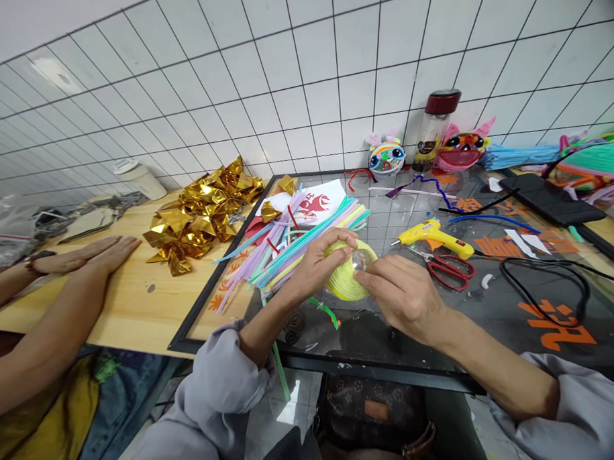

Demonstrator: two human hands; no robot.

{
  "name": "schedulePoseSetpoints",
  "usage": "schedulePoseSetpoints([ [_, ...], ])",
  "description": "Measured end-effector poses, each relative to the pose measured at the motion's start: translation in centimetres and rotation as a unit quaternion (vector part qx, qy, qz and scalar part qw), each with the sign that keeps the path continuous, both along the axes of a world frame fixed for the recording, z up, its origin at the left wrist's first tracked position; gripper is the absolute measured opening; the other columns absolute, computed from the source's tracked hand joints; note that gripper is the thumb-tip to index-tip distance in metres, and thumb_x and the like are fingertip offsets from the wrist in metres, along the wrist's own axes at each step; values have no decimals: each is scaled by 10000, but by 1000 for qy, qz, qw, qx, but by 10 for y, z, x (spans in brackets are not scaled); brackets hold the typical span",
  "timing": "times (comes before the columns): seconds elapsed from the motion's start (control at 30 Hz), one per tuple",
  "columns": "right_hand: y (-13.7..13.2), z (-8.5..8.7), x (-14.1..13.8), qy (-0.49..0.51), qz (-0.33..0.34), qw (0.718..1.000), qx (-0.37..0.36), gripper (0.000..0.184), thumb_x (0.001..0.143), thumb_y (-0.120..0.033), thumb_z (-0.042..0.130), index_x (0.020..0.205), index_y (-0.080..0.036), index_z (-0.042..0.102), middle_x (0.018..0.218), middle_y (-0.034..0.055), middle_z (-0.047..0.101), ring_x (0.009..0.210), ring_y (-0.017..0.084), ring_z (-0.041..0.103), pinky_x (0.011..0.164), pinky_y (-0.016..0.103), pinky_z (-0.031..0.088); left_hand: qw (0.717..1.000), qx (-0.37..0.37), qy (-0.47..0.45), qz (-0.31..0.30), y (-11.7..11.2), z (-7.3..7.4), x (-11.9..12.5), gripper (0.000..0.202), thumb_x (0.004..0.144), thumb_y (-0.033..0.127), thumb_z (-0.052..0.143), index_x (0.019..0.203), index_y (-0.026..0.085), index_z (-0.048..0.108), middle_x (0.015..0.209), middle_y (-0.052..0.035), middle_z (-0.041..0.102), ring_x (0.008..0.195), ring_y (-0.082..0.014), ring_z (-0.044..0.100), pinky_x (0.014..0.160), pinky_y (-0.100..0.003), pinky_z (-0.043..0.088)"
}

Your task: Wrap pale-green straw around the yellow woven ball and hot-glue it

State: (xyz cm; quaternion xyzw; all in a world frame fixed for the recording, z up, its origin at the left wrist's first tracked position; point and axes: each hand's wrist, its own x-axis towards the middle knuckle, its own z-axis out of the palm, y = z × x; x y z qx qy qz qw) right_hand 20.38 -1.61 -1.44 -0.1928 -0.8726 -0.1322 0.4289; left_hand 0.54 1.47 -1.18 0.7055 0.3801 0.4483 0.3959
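Note:
My left hand (321,261) is wrapped round a yellow pipe-cleaner ball (346,285), a clear round shell coiled with fuzzy yellow strands. Part of the shell's middle shows bare and shiny. At the ball's right edge, the thumb and fingers of my right hand (403,294) are pinched together against it. Whether a loose strand end lies between them is hidden. Close by on the left is a bundle of pastel pipe cleaners (306,242). A yellow glue gun (435,238) and red-handled scissors (449,270) lie just beyond my right hand.
Folded gold paper (202,206) is heaped to the left, near a co-worker's hands (105,253). Along the wall stand a bottle (435,130) and two decorated balls with ears, one white-faced (386,159), one red (461,151). The glue gun's black cord (545,319) loops at right.

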Motion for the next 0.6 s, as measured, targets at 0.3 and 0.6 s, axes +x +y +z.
schedulePoseSetpoints([
  [0.3,-1,0,0,4,-6,1000,0,257,971,-68,454,1038,-161,684,828,77,697,733,183,607,641,319,443,999,-2,-41,5,1,-3,2,164,812,298,594,944,205,561,1105,-56,656,1100,-216,600,1006,-354,455],
  [0.6,-1,-1,0,8,-4,1000,-9,256,960,-68,475,1033,-168,698,831,75,699,744,184,611,654,315,446,1000,-16,2,14,-1,1,1,133,812,315,548,891,207,554,1177,-58,672,1125,-220,608,999,-339,440],
])
